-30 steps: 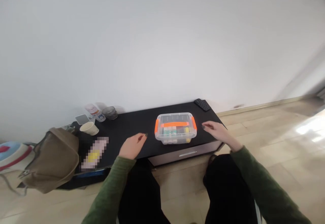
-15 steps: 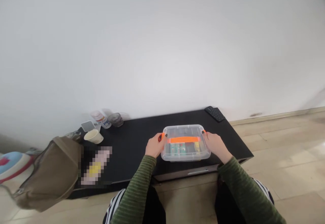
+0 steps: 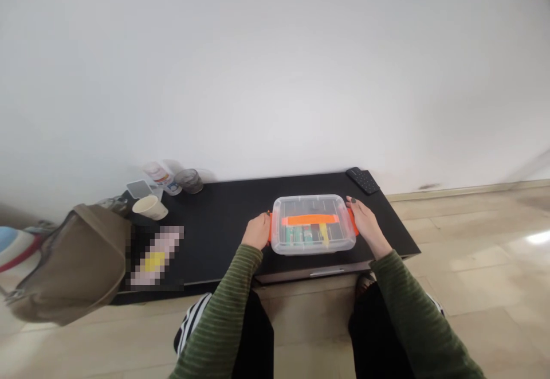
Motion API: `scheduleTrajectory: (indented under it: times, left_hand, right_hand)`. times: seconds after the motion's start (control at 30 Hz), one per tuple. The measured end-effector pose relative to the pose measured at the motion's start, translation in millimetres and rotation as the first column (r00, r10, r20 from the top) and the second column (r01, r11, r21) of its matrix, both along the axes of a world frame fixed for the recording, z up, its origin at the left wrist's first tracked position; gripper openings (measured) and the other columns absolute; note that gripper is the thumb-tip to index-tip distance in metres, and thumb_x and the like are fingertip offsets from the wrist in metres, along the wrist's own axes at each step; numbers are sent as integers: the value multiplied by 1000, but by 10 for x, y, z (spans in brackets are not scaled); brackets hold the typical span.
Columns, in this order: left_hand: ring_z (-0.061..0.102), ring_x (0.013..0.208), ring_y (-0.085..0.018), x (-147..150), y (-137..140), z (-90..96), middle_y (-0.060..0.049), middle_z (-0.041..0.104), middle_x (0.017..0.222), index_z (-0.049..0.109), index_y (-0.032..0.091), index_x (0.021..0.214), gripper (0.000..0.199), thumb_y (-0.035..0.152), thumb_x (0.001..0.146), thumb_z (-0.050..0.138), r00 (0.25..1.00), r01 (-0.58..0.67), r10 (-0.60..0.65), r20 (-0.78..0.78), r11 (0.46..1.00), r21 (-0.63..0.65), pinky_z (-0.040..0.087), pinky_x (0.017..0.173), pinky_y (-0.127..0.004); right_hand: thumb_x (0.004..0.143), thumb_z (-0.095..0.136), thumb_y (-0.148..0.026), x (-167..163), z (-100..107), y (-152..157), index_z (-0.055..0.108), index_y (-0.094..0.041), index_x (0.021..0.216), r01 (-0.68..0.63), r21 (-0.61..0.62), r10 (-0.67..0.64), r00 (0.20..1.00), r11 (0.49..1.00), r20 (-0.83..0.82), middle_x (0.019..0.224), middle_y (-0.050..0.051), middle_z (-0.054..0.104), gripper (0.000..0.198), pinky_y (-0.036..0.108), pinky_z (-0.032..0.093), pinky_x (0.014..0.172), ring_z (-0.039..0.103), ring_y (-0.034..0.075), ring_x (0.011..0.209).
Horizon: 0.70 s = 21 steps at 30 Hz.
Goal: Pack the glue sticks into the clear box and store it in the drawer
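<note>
While your left hand (image 3: pixel 256 231) curls at the left latch (image 3: pixel 270 227) and your right hand (image 3: pixel 364 223) lies half-spread by the right latch (image 3: pixel 353 222), pinch unclear on both, the box (image 3: pixel 313 249) sits on the table (image 3: pixel 232 210), latches seemingly swung out, lid (image 3: pixel 309 204) on, contents (image 3: pixel 298 235) inside.

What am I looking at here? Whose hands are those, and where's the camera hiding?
No robot here: these are a person's own two bare hands. The camera sits on that person's head, so you look down as they do. The left hand and right hand are at the orange clips on the ends of a see-through box. It seems to rest on the black table, with green and yellow things showing inside. Toward the left are a paper cup, a glass and a brown bag.
</note>
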<state>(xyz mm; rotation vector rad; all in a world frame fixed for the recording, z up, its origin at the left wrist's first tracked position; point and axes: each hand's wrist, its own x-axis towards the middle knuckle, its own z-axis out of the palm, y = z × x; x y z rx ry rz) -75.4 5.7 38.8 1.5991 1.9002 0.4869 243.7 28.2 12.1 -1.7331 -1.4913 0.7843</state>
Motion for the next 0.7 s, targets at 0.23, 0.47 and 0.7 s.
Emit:
scheduleTrajectory:
  times: [0.23, 0.47, 0.7]
  left_hand:
    - [70, 75, -19, -28, 0, -79, -8, 73, 92, 48, 21, 137, 46, 25, 95, 33, 996, -59, 57, 64, 998, 30, 50, 75, -29]
    - [65, 109, -24, -68, -13, -66, -6, 70, 119, 61, 25, 129, 46, 23, 92, 33, 999, 33, -34, 10, 996, 79, 46, 95, -34]
    - [63, 112, -23, -273, 42, -79, -5, 70, 120, 64, 25, 124, 45, 21, 89, 36, 999, -40, 39, 17, 998, 51, 45, 94, -30]
  right_hand:
    - [94, 39, -39, -210, 104, 94, 67, -19, 91, -118, -101, 136, 971, 988, 195, 98, 8, 71, 35, 27, 43, 77, 63, 21, 92]
    - [93, 35, -30, -278, 180, -39, 62, -18, 89, -157, 97, 111, 922, 983, 371, 92, 8, 68, 29, 30, 40, 78, 59, 22, 92]
    - [93, 44, -50, -163, 341, -50, 55, -22, 115, 101, 304, -11, 958, 947, -286, 106, 9, 69, 37, 33, 51, 80, 66, 21, 90]
